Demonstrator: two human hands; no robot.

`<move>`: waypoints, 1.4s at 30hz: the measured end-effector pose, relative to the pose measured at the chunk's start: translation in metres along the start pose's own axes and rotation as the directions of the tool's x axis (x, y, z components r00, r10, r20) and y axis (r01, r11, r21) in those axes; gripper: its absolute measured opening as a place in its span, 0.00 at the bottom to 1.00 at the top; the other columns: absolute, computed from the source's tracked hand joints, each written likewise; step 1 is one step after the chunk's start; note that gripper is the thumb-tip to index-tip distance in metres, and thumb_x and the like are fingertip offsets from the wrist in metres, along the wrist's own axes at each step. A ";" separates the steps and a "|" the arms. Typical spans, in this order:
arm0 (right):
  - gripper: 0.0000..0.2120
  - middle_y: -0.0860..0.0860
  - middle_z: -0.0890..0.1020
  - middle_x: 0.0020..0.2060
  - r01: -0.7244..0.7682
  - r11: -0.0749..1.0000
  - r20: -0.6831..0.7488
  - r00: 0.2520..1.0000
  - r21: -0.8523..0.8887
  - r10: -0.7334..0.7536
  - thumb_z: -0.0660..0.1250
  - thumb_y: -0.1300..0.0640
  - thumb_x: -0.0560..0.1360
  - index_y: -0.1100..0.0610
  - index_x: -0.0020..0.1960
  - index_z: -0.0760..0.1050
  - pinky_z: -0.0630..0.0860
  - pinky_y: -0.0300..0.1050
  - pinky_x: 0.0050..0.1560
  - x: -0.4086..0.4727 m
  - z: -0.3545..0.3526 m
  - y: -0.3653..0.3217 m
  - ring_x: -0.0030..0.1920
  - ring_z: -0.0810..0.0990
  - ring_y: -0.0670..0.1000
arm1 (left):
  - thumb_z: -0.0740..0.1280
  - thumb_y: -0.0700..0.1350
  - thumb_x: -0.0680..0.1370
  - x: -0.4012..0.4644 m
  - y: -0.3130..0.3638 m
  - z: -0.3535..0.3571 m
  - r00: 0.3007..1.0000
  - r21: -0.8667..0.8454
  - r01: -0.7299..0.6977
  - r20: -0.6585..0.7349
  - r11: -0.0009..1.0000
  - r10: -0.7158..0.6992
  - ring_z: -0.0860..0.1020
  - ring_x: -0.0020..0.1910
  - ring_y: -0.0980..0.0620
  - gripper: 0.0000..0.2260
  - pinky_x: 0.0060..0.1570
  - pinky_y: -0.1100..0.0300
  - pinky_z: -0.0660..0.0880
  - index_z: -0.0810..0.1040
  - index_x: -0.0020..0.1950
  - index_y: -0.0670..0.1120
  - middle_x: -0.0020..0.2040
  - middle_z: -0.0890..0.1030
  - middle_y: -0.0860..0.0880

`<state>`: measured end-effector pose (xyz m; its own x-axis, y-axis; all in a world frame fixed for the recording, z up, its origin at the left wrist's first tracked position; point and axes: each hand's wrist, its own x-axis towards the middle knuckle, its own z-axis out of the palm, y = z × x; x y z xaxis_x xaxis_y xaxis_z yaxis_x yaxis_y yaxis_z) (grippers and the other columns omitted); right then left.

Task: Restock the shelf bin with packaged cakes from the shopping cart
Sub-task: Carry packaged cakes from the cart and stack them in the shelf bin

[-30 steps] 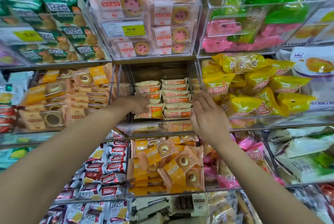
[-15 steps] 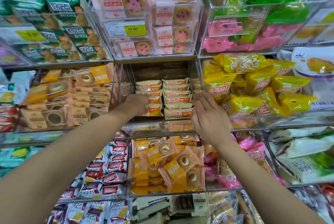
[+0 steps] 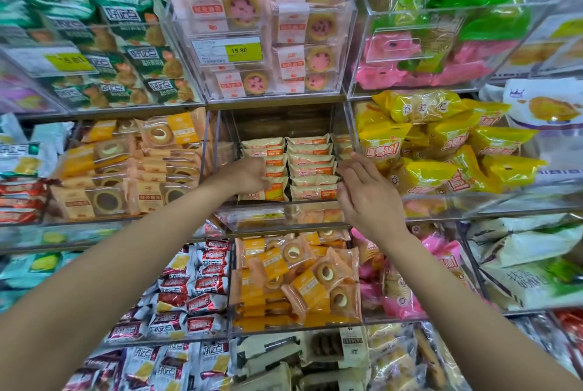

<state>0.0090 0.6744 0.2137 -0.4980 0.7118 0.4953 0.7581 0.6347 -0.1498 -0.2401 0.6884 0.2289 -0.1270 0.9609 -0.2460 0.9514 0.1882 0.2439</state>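
Note:
Cream-and-orange packaged cakes (image 3: 310, 166) lie in neat stacks inside a clear shelf bin (image 3: 284, 217) at the middle of the shelving. My left hand (image 3: 246, 176) is inside the bin at the left stack (image 3: 274, 170), with its fingers curled on a lower pack there. My right hand (image 3: 367, 198) reaches in from the right. Its fingers are spread and fairly straight, and the fingertips touch the right edge of the middle stack. A third, partly hidden stack (image 3: 342, 146) sits behind my right hand. No shopping cart is in view.
Neighbouring clear bins hold other snacks: yellow bags (image 3: 441, 151) to the right, orange ring-cake packs (image 3: 126, 170) to the left, pink tart packs (image 3: 268, 43) with a 15.80 price tag above, and more ring cakes (image 3: 299, 280) below.
My left hand has slid slightly to the right along the left stack. My right hand has stayed at the right edge of the middle stack, shifting only a little.

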 end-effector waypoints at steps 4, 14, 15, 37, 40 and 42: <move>0.17 0.56 0.74 0.64 -0.089 0.976 0.070 0.995 0.198 0.077 0.60 0.56 0.77 0.62 0.64 0.71 0.72 0.51 0.62 0.002 -0.009 0.000 0.70 0.66 0.54 | 0.63 0.47 0.78 -0.046 0.026 -0.015 0.941 -0.177 -0.225 -0.293 0.958 0.167 0.74 0.52 0.55 0.07 0.48 0.60 0.71 0.74 0.55 0.49 0.55 0.76 0.53; 0.12 0.52 0.81 0.52 -0.505 0.515 0.213 0.826 0.693 0.522 0.60 0.64 0.78 0.58 0.60 0.73 0.75 0.40 0.55 -0.172 -0.059 -0.030 0.54 0.79 0.48 | 0.63 0.40 0.78 -0.212 0.080 0.105 0.965 -0.898 -0.263 -0.245 0.352 0.095 0.80 0.45 0.58 0.07 0.46 0.66 0.75 0.78 0.47 0.52 0.46 0.82 0.55; 0.11 0.52 0.81 0.51 -0.579 0.433 0.288 0.769 0.691 0.570 0.60 0.65 0.78 0.57 0.58 0.75 0.76 0.40 0.52 -0.200 -0.060 -0.030 0.52 0.80 0.47 | 0.63 0.39 0.78 -0.221 0.081 0.130 0.988 -0.905 -0.153 -0.124 0.396 0.097 0.79 0.46 0.58 0.08 0.48 0.66 0.74 0.78 0.46 0.52 0.45 0.82 0.56; 0.12 0.55 0.76 0.56 -0.995 -0.093 0.779 -0.078 -0.026 0.622 0.57 0.58 0.79 0.57 0.59 0.75 0.68 0.36 0.49 -0.652 -0.156 0.054 0.50 0.77 0.51 | 0.60 0.46 0.80 -0.329 0.305 0.375 0.639 -0.176 -0.199 0.722 0.964 0.264 0.75 0.52 0.56 0.05 0.48 0.64 0.66 0.74 0.53 0.51 0.50 0.77 0.55; 0.13 0.52 0.79 0.56 -0.988 -0.153 0.738 -0.095 0.011 0.668 0.58 0.58 0.79 0.59 0.61 0.74 0.67 0.35 0.48 -0.702 -0.193 0.096 0.50 0.76 0.50 | 0.60 0.48 0.80 -0.358 0.391 0.409 0.615 -0.194 -0.285 0.714 0.939 0.335 0.75 0.54 0.56 0.07 0.52 0.62 0.68 0.75 0.56 0.50 0.54 0.78 0.53; 0.13 0.53 0.80 0.55 -0.978 -0.204 0.686 -0.116 0.049 0.718 0.58 0.59 0.79 0.59 0.62 0.74 0.66 0.34 0.46 -0.727 -0.217 0.126 0.49 0.77 0.50 | 0.59 0.48 0.81 -0.379 0.444 0.424 0.549 -0.212 -0.375 0.733 0.902 0.401 0.75 0.56 0.55 0.09 0.56 0.61 0.69 0.74 0.59 0.49 0.56 0.78 0.53</move>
<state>0.5578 0.1718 0.0209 0.3136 0.5799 -0.7519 0.3116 -0.8109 -0.4954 0.3493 0.3214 0.0329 0.5174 0.4545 -0.7251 0.8465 -0.1476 0.5115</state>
